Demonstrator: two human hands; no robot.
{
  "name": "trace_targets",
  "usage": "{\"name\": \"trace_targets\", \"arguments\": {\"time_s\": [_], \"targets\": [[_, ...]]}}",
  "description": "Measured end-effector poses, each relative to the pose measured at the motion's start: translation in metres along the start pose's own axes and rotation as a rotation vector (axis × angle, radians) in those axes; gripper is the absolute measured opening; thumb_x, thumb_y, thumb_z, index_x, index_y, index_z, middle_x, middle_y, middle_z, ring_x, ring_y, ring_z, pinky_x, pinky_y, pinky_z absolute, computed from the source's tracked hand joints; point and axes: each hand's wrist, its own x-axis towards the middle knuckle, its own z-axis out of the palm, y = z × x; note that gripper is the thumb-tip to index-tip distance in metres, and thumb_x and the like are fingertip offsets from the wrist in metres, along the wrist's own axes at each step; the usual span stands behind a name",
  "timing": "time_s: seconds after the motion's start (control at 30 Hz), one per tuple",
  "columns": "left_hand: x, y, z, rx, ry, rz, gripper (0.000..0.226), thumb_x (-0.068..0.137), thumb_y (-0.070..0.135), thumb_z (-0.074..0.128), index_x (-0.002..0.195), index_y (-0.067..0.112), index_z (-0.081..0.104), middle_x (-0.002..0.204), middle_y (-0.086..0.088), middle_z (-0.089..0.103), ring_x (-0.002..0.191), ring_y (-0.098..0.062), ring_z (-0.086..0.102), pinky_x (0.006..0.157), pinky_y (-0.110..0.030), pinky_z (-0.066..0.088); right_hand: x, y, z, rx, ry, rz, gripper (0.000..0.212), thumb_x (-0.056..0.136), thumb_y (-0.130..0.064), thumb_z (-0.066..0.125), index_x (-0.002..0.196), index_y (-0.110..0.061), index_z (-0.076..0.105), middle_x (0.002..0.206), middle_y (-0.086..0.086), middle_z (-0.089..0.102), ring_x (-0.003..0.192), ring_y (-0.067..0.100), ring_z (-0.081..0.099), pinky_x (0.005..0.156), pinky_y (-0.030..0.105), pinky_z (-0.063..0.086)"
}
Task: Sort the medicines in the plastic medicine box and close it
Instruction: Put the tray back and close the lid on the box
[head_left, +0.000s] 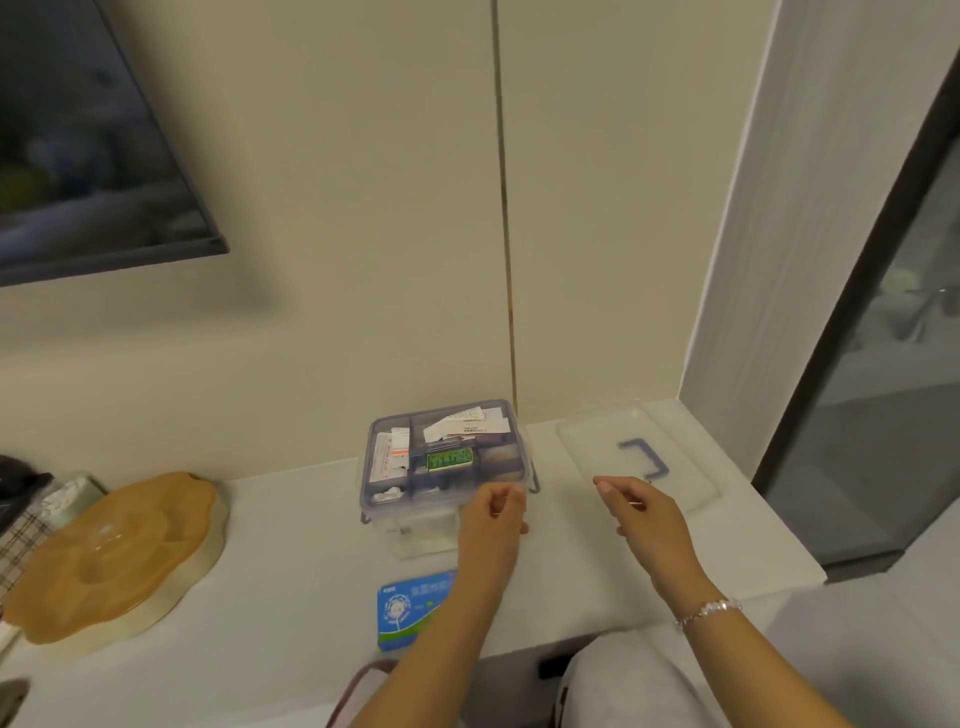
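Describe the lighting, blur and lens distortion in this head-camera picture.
Head view: warm, dim indoor light tints the wall and counter yellowish; the wide lens bows the wall seam and tilts the screen; detail is soft, so print on packets in the medicine box and on the blue packet is unreadable; the clear lid barely stands out; both hands look slightly soft.

We take this for a home living room: a wall television (88, 140), a lidded snack tray (111, 556) on the white counter (291, 525), a glass door (893, 364).

medicine box (415, 519) centre | lid (597, 441) right | packet (410, 613) in front
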Motion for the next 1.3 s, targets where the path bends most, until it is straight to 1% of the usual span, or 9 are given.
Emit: {"name": "trace_targets", "arguments": {"time_s": [0.2,0.4,0.6,0.73,0.83,1.0,1.1,1.17,1.3], "targets": [[0.001,-0.017,0.077,0.000,-0.201,-0.139,0.011,0.092,0.022,0.053,0.082,0.020,0.055,0.075,0.003,0.058,0.059,-0.010,0.056,0.056,-0.018,0.044,0.008,0.048,-0.047,-0.117,0.066,0.041,0.010,0.088,-0.029,0.058,0.090,-0.027,0.068,0.095,-0.006,0.067,0.078,-0.003,0.055,0.066,0.008,0.036],[0.015,-0.042,0.125,0.162,-0.276,-0.160,0.009,0.090,0.023,0.054,0.083,0.024,0.059,0.090,-0.001,0.065,0.075,-0.014,0.062,0.065,-0.020,0.047,0.029,0.087,-0.062,-0.336,0.073,0.041,0.021,0.089,-0.026,0.056,0.103,-0.020,0.070,0.112,0.000,0.066,0.102,0.014,0.053,0.097,0.028,0.033],[0.029,-0.062,0.143,0.399,-0.329,-0.031,0.013,0.082,0.017,0.065,0.093,0.013,0.070,0.104,-0.013,0.064,0.090,-0.020,0.062,0.080,-0.021,0.047,0.041,0.107,-0.063,-0.536,0.069,0.039,0.021,0.086,-0.030,0.060,0.105,-0.028,0.069,0.110,0.001,0.050,0.104,0.021,0.041,0.090,0.028,0.035],[0.034,-0.067,0.142,0.460,-0.339,0.010,0.008,0.081,0.010,0.065,0.077,0.014,0.070,0.100,-0.013,0.061,0.078,-0.011,0.055,0.068,-0.001,0.037,0.043,0.108,-0.065,-0.599,0.070,0.002,0.013,0.085,-0.033,0.061,0.093,-0.033,0.071,0.100,-0.007,0.042,0.101,0.020,0.038,0.079,0.025,0.022],[0.034,-0.062,0.136,0.469,-0.336,0.040,0.016,0.081,0.008,0.065,0.070,0.019,0.066,0.096,-0.011,0.056,0.072,-0.006,0.050,0.065,0.002,0.036,0.038,0.104,-0.069,-0.618,0.085,-0.022,0.011,0.085,-0.037,0.059,0.086,-0.040,0.070,0.104,-0.014,0.040,0.103,0.015,0.032,0.074,0.023,0.012],[0.027,-0.035,0.124,0.374,-0.314,0.130,0.009,0.080,0.011,0.068,0.073,0.016,0.067,0.102,-0.016,0.057,0.071,-0.006,0.055,0.068,-0.007,0.044,0.028,0.078,-0.074,-0.581,0.098,-0.135,0.007,0.081,-0.043,0.062,0.087,-0.040,0.064,0.118,-0.014,0.054,0.120,0.014,0.034,0.084,0.015,0.006],[0.019,-0.012,0.117,0.302,-0.331,0.189,0.004,0.080,0.013,0.068,0.076,0.013,0.069,0.100,-0.021,0.060,0.072,-0.017,0.058,0.074,-0.033,0.055,0.020,0.054,-0.075,-0.526,0.089,-0.225,0.014,0.079,-0.041,0.065,0.090,-0.034,0.060,0.118,-0.013,0.058,0.125,0.012,0.036,0.091,0.015,0.007],[0.012,0.005,0.109,0.242,-0.332,0.235,0.006,0.080,0.011,0.067,0.076,0.013,0.070,0.094,-0.017,0.063,0.067,-0.012,0.056,0.071,-0.035,0.054,0.011,0.035,-0.077,-0.475,0.124,-0.273,0.012,0.078,-0.038,0.067,0.087,-0.031,0.063,0.111,-0.016,0.058,0.122,0.006,0.038,0.096,0.018,0.007],[0.000,0.038,0.089,0.102,-0.323,0.325,0.022,0.082,0.007,0.065,0.068,0.024,0.069,0.069,0.017,0.066,0.059,0.004,0.057,0.063,-0.029,0.050,-0.008,-0.005,-0.076,-0.395,0.225,-0.292,0.011,0.077,-0.038,0.068,0.073,-0.032,0.059,0.076,-0.024,0.054,0.094,-0.012,0.041,0.095,0.027,0.016]]}}
